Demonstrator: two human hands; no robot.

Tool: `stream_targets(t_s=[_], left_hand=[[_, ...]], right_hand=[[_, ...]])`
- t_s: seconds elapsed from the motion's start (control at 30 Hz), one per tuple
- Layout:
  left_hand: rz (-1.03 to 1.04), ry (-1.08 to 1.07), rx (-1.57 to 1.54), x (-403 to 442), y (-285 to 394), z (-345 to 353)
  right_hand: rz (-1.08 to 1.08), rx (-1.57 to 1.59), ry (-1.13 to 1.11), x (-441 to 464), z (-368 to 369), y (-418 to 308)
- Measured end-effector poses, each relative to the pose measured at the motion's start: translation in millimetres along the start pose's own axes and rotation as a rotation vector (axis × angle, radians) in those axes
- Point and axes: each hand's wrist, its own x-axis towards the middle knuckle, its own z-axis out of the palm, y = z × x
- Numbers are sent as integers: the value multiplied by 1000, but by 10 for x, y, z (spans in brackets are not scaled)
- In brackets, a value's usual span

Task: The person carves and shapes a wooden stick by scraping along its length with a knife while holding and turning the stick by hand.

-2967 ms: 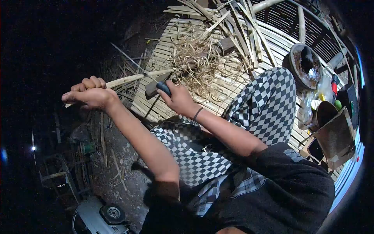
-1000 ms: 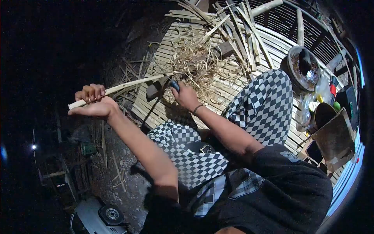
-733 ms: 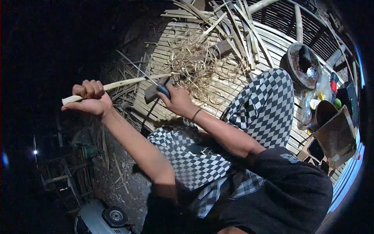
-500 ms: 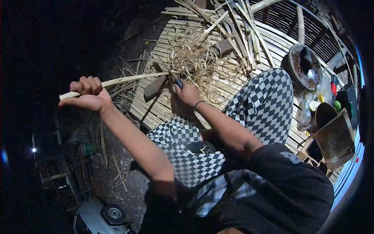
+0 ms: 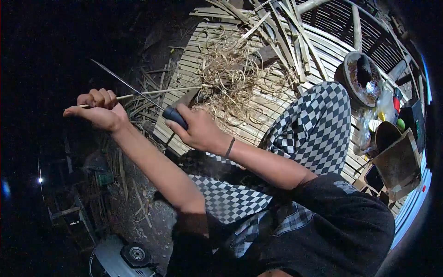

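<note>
My left hand (image 5: 100,110) is wrapped round one end of a thin pale strip (image 5: 159,92), whose far end reaches the heap of curly shavings (image 5: 230,69). My right hand (image 5: 199,130) grips the dark handle of a knife (image 5: 175,117). The long blade points up and to the left, crossing the strip close to my left hand. Behind the knife, a wooden block (image 5: 187,98) lies partly hidden on the slatted bamboo platform (image 5: 191,51).
Split strips (image 5: 286,41) are piled at the platform's back. A stone mortar (image 5: 362,78) stands at the right, near plastic bags (image 5: 383,108), a red-and-yellow item and an open cardboard box (image 5: 397,161). More sticks lie on the ground at left. A vehicle (image 5: 117,258) is at the lower left.
My right hand and the knife have moved left and toward my body, and the blade now extends to the upper left. The strip has turned and shows its narrow edge.
</note>
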Motion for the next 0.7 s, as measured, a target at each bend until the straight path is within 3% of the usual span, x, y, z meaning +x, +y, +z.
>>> stream_targets(t_s=[0.07,0.17,0.5,0.63,0.7], left_hand=[[97,160,108,-47,-25,-10],[89,302,136,-67,24,-63],[107,291,155,-30,-42,2],[77,347,188,-39,31,-61],[78,312,142,-43,28,-211]], right_hand=[[9,-39,-1,-15,137,248],[235,-102,39,19,192,797],[85,-112,27,-19,102,392],[247,-156,87,29,224,1171],[217,-225,72,19,172,1137]])
